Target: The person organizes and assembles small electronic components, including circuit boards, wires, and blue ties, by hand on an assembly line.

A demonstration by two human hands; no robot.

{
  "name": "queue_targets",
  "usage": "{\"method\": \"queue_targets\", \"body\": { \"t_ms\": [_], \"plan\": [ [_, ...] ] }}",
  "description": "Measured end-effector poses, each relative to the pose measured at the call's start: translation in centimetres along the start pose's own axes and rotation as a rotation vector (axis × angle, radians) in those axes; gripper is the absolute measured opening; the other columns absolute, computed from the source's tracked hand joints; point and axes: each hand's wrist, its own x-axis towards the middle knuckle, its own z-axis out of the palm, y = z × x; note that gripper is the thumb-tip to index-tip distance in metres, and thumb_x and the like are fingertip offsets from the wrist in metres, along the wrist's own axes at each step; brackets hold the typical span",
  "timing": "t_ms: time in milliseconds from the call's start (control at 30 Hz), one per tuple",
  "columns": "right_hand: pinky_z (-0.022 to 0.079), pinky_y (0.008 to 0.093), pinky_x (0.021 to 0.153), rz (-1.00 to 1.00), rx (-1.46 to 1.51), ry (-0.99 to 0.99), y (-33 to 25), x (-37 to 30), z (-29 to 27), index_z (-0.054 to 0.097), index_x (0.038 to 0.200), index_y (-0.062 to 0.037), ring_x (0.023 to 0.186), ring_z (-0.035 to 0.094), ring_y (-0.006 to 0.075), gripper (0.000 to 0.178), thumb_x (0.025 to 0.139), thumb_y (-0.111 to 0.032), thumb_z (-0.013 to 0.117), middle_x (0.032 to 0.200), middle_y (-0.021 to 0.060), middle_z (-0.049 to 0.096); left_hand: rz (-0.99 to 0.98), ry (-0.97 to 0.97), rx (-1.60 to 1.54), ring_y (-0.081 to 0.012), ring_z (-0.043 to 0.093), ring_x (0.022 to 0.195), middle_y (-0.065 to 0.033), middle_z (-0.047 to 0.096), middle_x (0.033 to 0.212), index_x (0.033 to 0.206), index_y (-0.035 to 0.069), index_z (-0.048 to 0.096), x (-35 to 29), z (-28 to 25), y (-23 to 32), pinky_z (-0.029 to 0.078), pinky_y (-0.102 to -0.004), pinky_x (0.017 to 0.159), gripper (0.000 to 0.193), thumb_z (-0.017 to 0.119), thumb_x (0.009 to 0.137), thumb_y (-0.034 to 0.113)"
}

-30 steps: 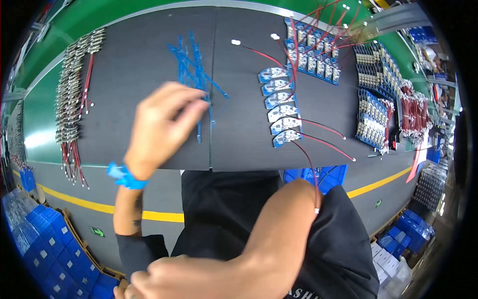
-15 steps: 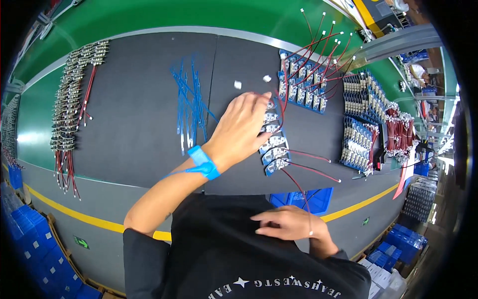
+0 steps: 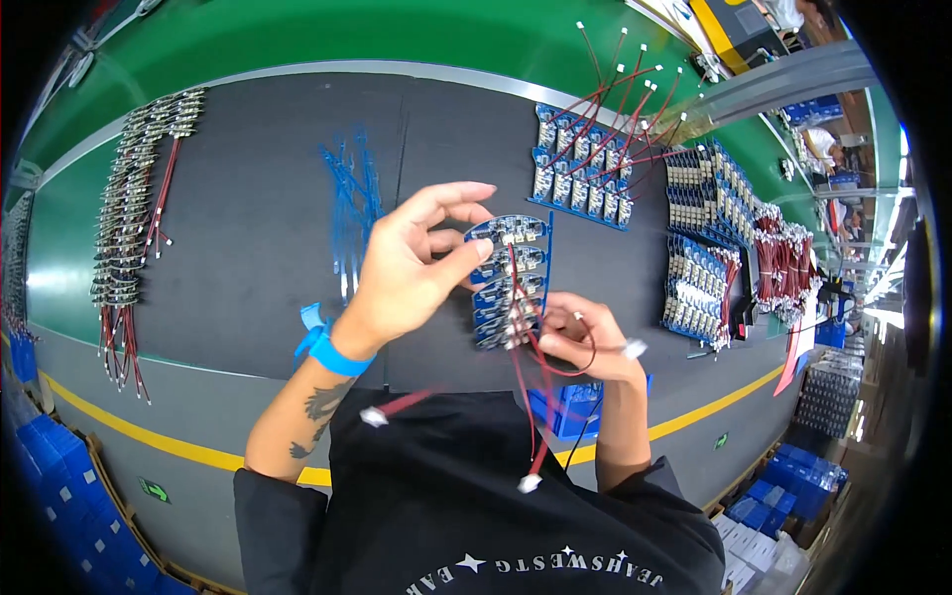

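My left hand [image 3: 416, 263] pinches a fanned stack of small blue circuit boards [image 3: 508, 283] between thumb and forefinger, above the dark work mat [image 3: 248, 228]. A blue band circles that wrist. My right hand [image 3: 587, 342] grips the lower end of the same stack and the red wires [image 3: 526, 397] that hang from it. White plugs dangle at the wire ends over my black shirt.
A loose bundle of blue wires [image 3: 347, 203] lies on the mat to the left. A row of boards with red leads [image 3: 585, 169] sits at the back, more board stacks [image 3: 709, 248] at the right, a long column of parts [image 3: 134, 218] at far left. Blue boxes [image 3: 59, 496] stand on the floor.
My left hand moved from the blue wires across to the row of boards and lifted it off the mat. My right hand rose from my lap and took hold of the boards' lower end.
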Motion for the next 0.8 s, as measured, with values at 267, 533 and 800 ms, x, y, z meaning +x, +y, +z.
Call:
{"method": "queue_targets", "body": {
  "t_ms": [267,533,800],
  "plan": [
    [0.049,0.0212,0.061,-0.123,0.267,-0.1,-2.4,2.9,5.9,0.068,0.106,0.0052,0.07,0.061,0.0067,0.022,0.085,0.001,0.069,0.086,0.0086,0.07,-0.062,0.278,-0.087,-0.0115,0.061,0.09,-0.008,0.058,0.114,0.132,0.002,0.047,-4.9,-1.5,2.1,0.056,-0.0268,0.073,0.039,0.056,0.097,0.017],
    [0.045,0.0189,0.056,-0.221,0.206,-0.161,-1.9,4.2,10.3,0.063,0.116,0.0033,0.07,0.058,0.0071,0.032,0.085,0.005,0.066,0.095,0.0085,0.065,0.012,0.383,-0.239,-0.0045,0.058,0.073,-0.0021,0.061,0.09,0.108,0.002,0.054,-7.5,-2.2,-0.7,0.048,-0.0197,0.062,0.02,0.046,0.102,0.02],
    [0.043,0.0249,0.055,-0.151,-0.14,-0.557,-3.8,5.4,9.0,0.066,0.088,0.0028,0.067,0.06,0.0085,0.009,0.086,-0.006,0.069,0.078,0.0062,0.066,0.058,0.423,-0.1,-0.0012,0.052,0.075,0.0009,0.06,0.086,0.102,0.002,0.056,-8.6,-2.9,-1.2,0.045,-0.0195,0.064,0.017,0.048,0.102,0.017]
  ]
}}
